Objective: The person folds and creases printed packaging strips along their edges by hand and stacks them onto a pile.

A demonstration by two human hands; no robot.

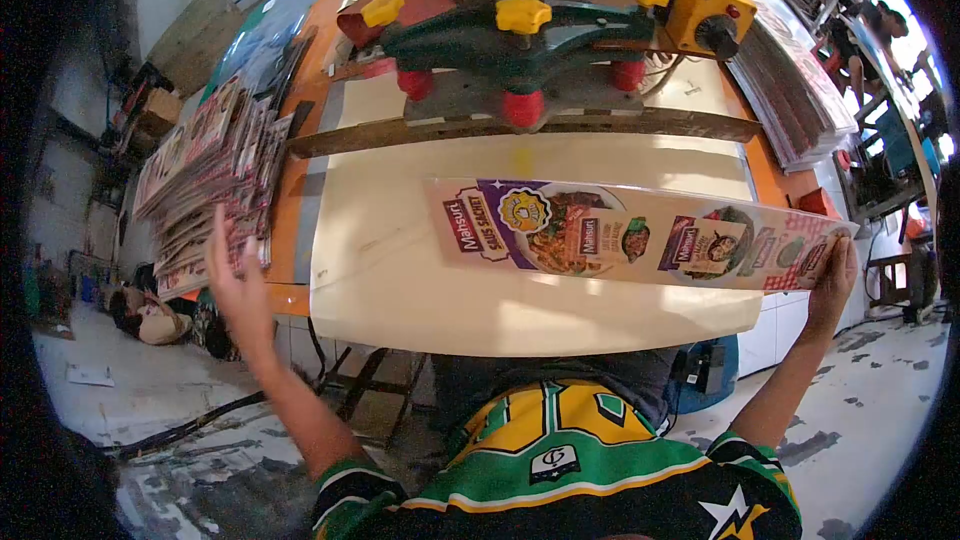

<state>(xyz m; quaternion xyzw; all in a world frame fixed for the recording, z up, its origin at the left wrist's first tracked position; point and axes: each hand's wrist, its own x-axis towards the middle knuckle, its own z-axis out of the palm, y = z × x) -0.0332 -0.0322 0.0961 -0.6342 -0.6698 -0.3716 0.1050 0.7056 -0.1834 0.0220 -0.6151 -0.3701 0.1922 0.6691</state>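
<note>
Here | right fingers (836,258): grasping one printed strip (600,235) | left fingers (219,235): released, near stacked strips (190,165) | three yellow knobs (523,15)

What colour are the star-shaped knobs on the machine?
The star-shaped knobs are yellow, clearest in the head view.

This was a workshop: a heavy press with yellow knobs (520,50) stood beyond the hands over a cream worktable (420,310), stacked printed sheets (205,190) lay beside the left hand (235,275), and people sat at benches far past the right.
</note>
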